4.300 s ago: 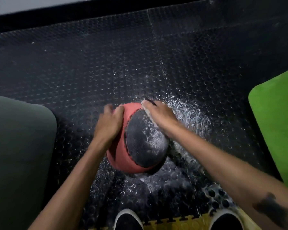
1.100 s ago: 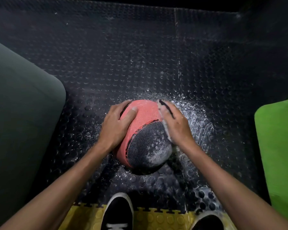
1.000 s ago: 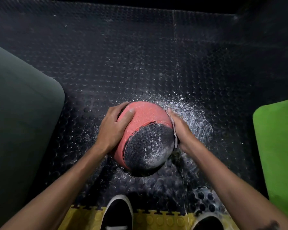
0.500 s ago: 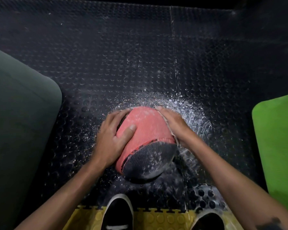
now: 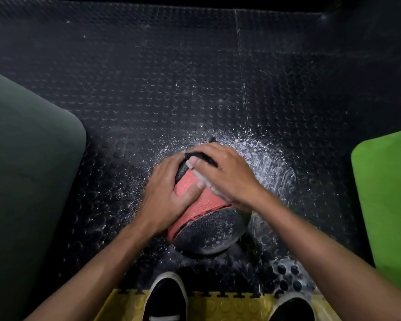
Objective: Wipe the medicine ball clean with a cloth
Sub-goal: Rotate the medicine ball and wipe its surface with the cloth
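Observation:
A red and dark grey medicine ball [image 5: 206, 223] sits on the wet black studded floor [image 5: 195, 77], its grey panel turned toward me. My left hand [image 5: 167, 195] grips the ball's left side, with the thumb lying across the red panel. My right hand [image 5: 229, 174] lies over the top of the ball and presses a whitish cloth [image 5: 203, 179] against it. A black edge of the cloth shows at the fingers. Most of the cloth is hidden under the palm.
A dark grey mat [image 5: 28, 181] lies at the left and a bright green mat [image 5: 387, 193] at the right. Water droplets [image 5: 271, 163] spread around the ball. My two black shoes [image 5: 164, 297] [image 5: 292, 309] stand on a yellow foam tile [image 5: 218, 306] at the bottom.
My right hand slid with the cloth from the ball's right side up over its top. The ball turned, so more red shows on top. My left hand stayed on the left side.

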